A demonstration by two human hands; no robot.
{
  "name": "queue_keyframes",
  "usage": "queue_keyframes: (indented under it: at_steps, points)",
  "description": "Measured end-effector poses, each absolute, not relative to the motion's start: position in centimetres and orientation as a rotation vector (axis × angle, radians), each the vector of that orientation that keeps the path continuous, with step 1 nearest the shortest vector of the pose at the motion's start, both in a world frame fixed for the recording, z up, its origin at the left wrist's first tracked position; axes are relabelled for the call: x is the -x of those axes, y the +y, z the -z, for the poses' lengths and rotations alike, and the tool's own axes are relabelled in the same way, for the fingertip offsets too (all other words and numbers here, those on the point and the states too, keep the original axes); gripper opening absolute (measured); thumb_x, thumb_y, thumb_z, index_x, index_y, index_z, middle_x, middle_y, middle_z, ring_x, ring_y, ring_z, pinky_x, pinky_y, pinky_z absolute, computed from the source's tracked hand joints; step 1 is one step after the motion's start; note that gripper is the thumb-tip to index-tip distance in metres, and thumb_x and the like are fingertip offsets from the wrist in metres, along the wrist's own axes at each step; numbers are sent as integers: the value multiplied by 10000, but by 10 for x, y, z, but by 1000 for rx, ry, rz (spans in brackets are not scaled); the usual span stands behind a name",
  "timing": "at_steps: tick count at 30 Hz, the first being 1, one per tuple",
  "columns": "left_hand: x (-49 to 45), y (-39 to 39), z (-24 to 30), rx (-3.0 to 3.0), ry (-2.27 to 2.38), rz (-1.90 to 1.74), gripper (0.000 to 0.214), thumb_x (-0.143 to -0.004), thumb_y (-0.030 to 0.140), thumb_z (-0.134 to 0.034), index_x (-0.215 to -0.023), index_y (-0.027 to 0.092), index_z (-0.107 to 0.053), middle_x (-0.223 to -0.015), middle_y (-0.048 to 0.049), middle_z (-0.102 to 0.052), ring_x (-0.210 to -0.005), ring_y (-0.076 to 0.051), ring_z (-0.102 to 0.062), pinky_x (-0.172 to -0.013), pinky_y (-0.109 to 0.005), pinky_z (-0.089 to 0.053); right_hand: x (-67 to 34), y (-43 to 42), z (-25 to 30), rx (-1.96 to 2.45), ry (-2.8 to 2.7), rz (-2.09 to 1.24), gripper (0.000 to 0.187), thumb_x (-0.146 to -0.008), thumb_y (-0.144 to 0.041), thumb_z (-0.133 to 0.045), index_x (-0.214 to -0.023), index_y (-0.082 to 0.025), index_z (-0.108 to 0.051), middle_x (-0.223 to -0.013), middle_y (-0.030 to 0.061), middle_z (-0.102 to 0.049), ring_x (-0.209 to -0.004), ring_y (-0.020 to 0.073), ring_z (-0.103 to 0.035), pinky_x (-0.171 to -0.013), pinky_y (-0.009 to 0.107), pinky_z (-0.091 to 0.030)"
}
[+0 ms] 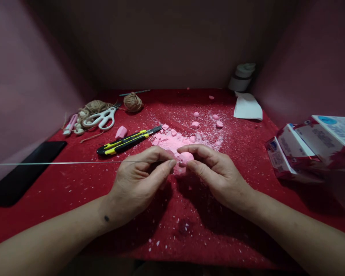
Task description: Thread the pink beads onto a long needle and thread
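Observation:
Between thumb and fingers, my right hand [215,166] pinches a small rounded pink lump [186,157], which looks like carved soap. My left hand [143,178] is closed on a long, thin metal rod [74,163] that runs out to the left edge of the view. The rod's tip end is at the left side of the lump; whether it has entered cannot be made out. Just beyond the hands lies a heap of pink shavings [172,141]. A black and yellow box cutter [126,143] rests left of the heap, its blade end touching the crumbs.
On the red cloth [74,222] at left are white scissors [105,117], twine [132,102], a pink chunk [121,132] and a black flat case [25,168]. Several pink pieces [194,125] lie farther back. Boxes [299,149] and white paper [248,106] stand and lie at right.

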State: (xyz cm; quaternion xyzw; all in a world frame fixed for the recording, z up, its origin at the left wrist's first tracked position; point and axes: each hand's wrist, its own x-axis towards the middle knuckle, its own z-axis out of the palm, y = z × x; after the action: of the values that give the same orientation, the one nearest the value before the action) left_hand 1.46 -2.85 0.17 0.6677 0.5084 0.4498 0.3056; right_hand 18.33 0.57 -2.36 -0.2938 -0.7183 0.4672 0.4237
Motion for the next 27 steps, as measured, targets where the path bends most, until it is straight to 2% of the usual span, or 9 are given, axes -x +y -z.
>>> queue_keyframes:
  at_steps: [6, 13, 20, 27]
  points:
    - [-16, -29, -2, -1963, 1361, -1122, 106, -830, 129, -530, -775, 141, -620, -662, 34, -603, -572, -46, -529, -534, -134, -420, -183, 5, 24, 736, -1790, -1178, 190, -855, -182, -536, -1028, -146, -605, -937, 28, -665, -864, 112, -604, -760, 214, -476]
    - [-8, -25, -4, -2217, 1293, -1041, 115, -830, 90, -510, -808, 143, -609, -746, 1, -643, -666, -78, -583, -641, -167, -451, -184, 7, 22, 727, -1875, -1139, 200, -852, -184, -540, -1026, -159, -634, -974, 38, -679, -898, 128, -625, -818, 246, -481]
    - [4, -20, -9, -2512, 1163, -799, 141, -849, 86, -447, -781, 157, -548, -652, 1, -543, -581, -91, -493, -557, -200, -393, -183, 7, 20, 708, -1943, -1276, 261, -884, -197, -489, -1104, -233, -624, -1059, 24, -669, -976, 151, -613, -889, 312, -472]
    - [8, -21, -12, -2654, 1126, -689, 123, -869, 85, -431, -828, 157, -523, -735, -7, -544, -625, -87, -477, -580, -195, -375, -183, 6, 21, 735, -1912, -1308, 234, -879, -208, -501, -1077, -191, -626, -1036, 32, -667, -982, 138, -606, -894, 277, -456]
